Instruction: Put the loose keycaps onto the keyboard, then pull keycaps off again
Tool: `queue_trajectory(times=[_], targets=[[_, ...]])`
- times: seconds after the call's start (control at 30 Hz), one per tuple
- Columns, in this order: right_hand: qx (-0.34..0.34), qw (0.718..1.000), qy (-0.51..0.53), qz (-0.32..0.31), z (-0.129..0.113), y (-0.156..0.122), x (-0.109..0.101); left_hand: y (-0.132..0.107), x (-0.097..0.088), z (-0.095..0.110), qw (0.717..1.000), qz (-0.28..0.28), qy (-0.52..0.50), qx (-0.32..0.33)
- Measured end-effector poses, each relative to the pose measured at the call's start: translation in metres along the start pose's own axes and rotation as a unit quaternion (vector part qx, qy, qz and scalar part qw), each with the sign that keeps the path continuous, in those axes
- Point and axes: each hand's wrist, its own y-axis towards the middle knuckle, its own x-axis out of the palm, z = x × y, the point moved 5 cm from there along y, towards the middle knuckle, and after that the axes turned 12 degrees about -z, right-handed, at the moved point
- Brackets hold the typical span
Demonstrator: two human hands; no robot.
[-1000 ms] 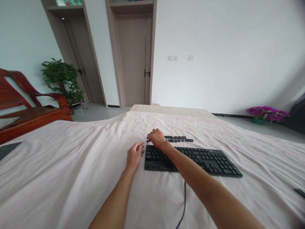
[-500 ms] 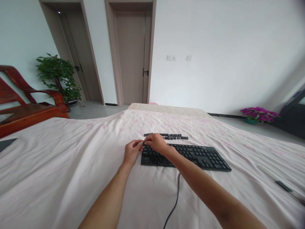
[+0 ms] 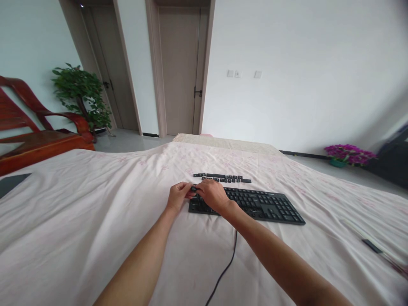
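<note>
Head view shows work seemingly partway: left hand and right hand share a pinching grip on a small dark piece at the far left corner of the keyboard, while loose keycaps lie unattached in two rows beyond it.

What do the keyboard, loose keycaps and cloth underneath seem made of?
Keyboard: probably hard plastic, dark and mostly matte, with crisp, rigid edges.
Loose keycaps: likely similar plastic, judging by their matching colour and moulded shapes; finish too small to judge.
Cloth: thin matte fabric, from its soft folds; cotton or synthetic, I can't tell.
</note>
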Motion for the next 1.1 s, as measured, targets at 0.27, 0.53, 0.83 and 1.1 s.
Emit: queue_trajectory(times=[0.27,0.53,0.83,1.1], targets=[[0.006,0.999,0.033,-0.013,0.011,-0.022,0.010,0.002,-0.003,-0.003,0.999,0.014,0.019,0.023],[-0.036,0.999,-0.030,-0.026,-0.005,-0.027,0.024,0.003,-0.004,-0.004,0.999,0.017,0.035,0.029],[-0.088,0.987,-0.127,-0.052,-0.018,-0.022,0.031,0.003,-0.003,-0.003,0.999,0.019,0.036,0.035],[-0.105,0.981,-0.152,-0.057,-0.024,-0.023,0.033,0.003,-0.003,-0.003,0.999,0.022,0.029,0.033]])
